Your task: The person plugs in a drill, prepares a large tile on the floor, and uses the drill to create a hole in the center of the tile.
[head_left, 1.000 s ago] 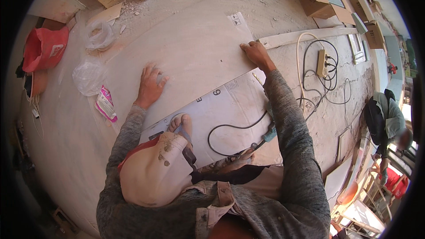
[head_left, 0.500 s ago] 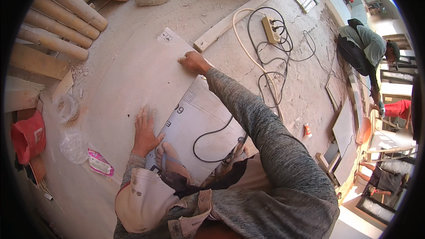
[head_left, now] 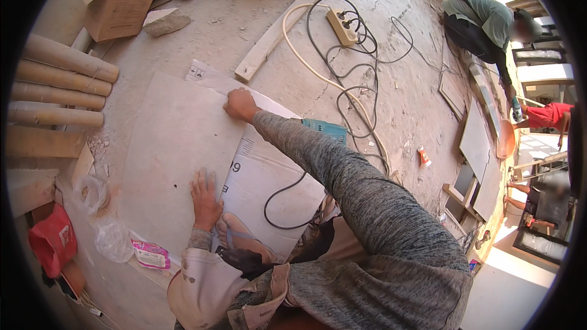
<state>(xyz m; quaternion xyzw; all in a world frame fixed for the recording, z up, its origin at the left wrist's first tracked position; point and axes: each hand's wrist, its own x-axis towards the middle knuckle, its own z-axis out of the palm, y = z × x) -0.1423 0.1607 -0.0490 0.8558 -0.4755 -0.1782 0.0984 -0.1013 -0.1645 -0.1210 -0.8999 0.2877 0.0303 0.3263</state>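
Note:
A large pale grey flat tile (head_left: 165,140) lies in front of me, partly over a flattened white cardboard sheet (head_left: 272,177). My left hand (head_left: 206,200) rests flat on the tile's near right part, with its fingers spread. At the far right edge of the tile, my right hand (head_left: 241,106) is closed, its knuckles up. Whatever its fingers may hold is hidden. Beyond my right forearm shows part of a teal power tool (head_left: 328,130). My sandalled foot (head_left: 241,232) stands on the cardboard beside my left hand.
A power strip (head_left: 342,26) with tangled cables lies beyond a long wooden plank (head_left: 287,27). Left are stacked cardboard tubes (head_left: 70,73), a plastic bag (head_left: 114,239) and a red bag (head_left: 54,238). A co-worker (head_left: 483,21) bends at the right, near leaning tiles (head_left: 480,146).
The view has shifted, bringing the open box fully in and the teal tool out from behind my sleeve. Both hands remain at the tile, the left flat and the right closed.

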